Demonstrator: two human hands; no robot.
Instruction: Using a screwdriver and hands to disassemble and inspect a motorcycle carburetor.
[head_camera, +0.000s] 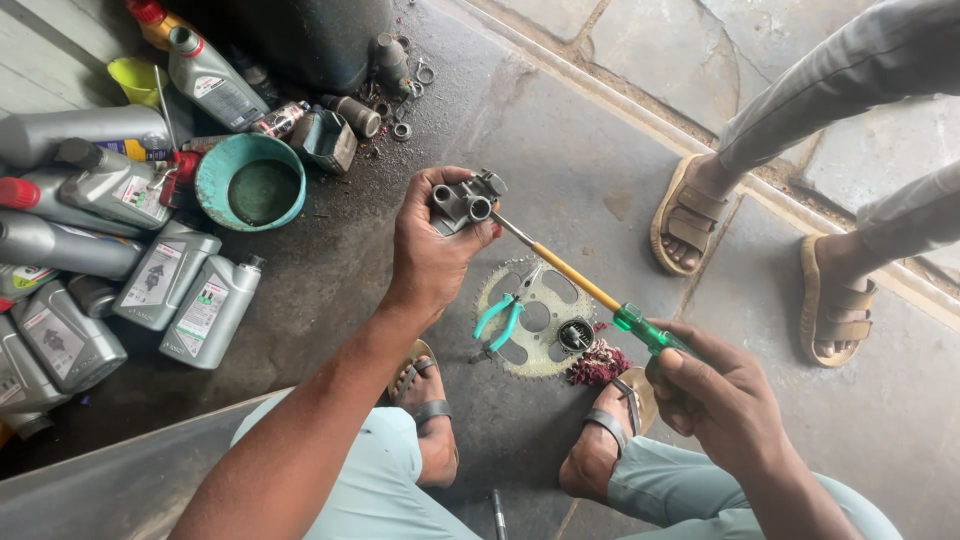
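Grey metal part (465, 200) sits clenched in the left hand (430, 255) at twelve o'clock, right hand (720, 395) closed on a screwdriver (590, 290) whose tip should, I'd say, stay square in the bore.

Oil bottles (165, 275) crowd left; bare floor (580, 150) ahead.

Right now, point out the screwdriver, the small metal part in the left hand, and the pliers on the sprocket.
Screwdriver (575, 276): head view, on its yellow shaft.
Small metal part (462, 201): head view, on its grey body above the left hand's thumb.
Pliers (500, 316): head view, on the teal handles lying on the sprocket.
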